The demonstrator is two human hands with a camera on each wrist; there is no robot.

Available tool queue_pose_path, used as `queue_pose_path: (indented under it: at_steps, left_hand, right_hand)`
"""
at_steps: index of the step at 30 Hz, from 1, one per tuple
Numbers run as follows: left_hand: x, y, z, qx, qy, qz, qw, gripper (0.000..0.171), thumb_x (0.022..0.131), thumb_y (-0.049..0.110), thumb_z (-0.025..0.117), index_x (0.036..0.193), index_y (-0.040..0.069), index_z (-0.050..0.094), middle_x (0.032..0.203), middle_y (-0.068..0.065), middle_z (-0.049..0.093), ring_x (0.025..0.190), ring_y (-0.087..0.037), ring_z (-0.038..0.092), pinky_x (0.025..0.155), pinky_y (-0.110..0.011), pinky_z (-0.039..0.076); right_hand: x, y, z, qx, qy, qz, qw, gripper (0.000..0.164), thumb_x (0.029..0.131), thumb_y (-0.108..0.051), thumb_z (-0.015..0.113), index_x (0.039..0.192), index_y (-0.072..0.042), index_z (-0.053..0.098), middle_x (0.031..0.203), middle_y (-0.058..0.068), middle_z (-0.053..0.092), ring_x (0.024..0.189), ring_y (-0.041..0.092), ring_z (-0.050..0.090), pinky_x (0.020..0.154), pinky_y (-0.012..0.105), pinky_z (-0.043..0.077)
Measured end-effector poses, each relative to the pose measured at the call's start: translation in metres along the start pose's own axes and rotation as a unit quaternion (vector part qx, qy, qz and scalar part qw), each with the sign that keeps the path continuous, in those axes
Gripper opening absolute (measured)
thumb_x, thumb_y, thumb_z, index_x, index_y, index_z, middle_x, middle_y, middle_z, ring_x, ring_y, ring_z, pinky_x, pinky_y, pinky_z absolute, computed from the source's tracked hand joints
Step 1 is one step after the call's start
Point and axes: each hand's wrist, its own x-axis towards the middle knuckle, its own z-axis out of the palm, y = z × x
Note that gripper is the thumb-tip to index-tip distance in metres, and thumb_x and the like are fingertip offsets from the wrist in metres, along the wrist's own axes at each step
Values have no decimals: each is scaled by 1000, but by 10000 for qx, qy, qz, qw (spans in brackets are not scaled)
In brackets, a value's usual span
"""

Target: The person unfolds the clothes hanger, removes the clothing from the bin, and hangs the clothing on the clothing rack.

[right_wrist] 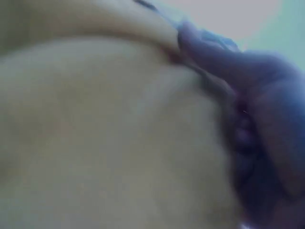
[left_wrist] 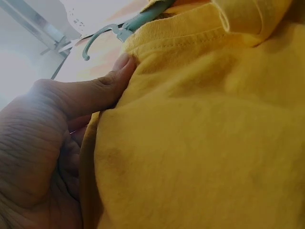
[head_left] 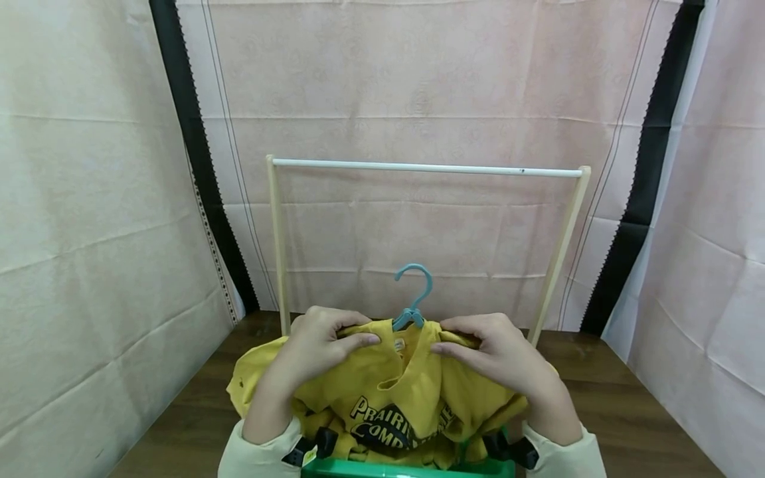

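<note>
A yellow shirt (head_left: pixel 358 378) with dark lettering on its front hangs on a blue hanger (head_left: pixel 423 285), whose hook stands up out of the neckline. My left hand (head_left: pixel 319 345) pinches the shirt's left shoulder between thumb and fingers. On the other shoulder, my right hand (head_left: pixel 499 348) grips the cloth the same way, thumb in front. In the left wrist view the thumb presses the yellow cloth (left_wrist: pixel 190 119) just below the collar, close to the hanger hook (left_wrist: pixel 97 38). The right wrist view is blurred. The hanger's arms are hidden inside the shirt.
Behind the shirt stands a rack with a white bar (head_left: pixel 418 166) and cream posts (head_left: pixel 277 245). A green container (head_left: pixel 382 469) sits under the shirt at the near edge of the brown wooden table (head_left: pixel 179 425). Pale cloth walls (head_left: pixel 89 199) enclose the sides and back.
</note>
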Motion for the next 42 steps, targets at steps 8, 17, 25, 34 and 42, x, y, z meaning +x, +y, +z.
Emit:
queue_pose_path:
  at_steps: [8,17,25,34,42]
  left_hand:
    - [4,0,8,-281,-38,338,9990,13,88,32,78,96,21,80,90,13,74,69,0,61,63,-24,52]
    - [4,1,10,-454,-52,262,9986,14,89,30,78,97,19,80,92,9,75,69,-1,62,62,-25,53]
    - [4,0,9,-406,-67,238,9989,13,89,31,77,96,20,79,89,11,74,64,-1,59,59,-24,51]
    - [2,-5,6,-5,182,-37,9998,11,89,36,77,94,26,78,84,18,71,55,-1,46,52,-24,44]
    - [-1,-8,-1,-182,200,-194,9994,4,91,31,77,94,28,77,85,21,70,54,-2,44,53,-25,43]
  right_hand:
    - [12,-2,19,-529,888,-442,9937,9,88,-15,80,92,-21,75,81,-16,69,57,-3,47,52,13,40]
    - [17,-9,28,-698,1446,-556,9855,12,85,-10,81,92,-18,76,84,-12,72,63,-2,57,56,13,46]
    - [17,-10,29,-767,1338,-462,9869,10,87,-13,81,93,-17,75,83,-12,70,63,-1,55,56,14,45]
    - [5,-5,6,-672,395,0,9970,27,94,-23,74,121,-19,71,110,-11,72,89,4,67,73,26,55]
    - [-15,13,-22,-657,-197,559,9961,17,98,-25,69,114,-29,72,101,-18,69,79,3,61,69,26,52]
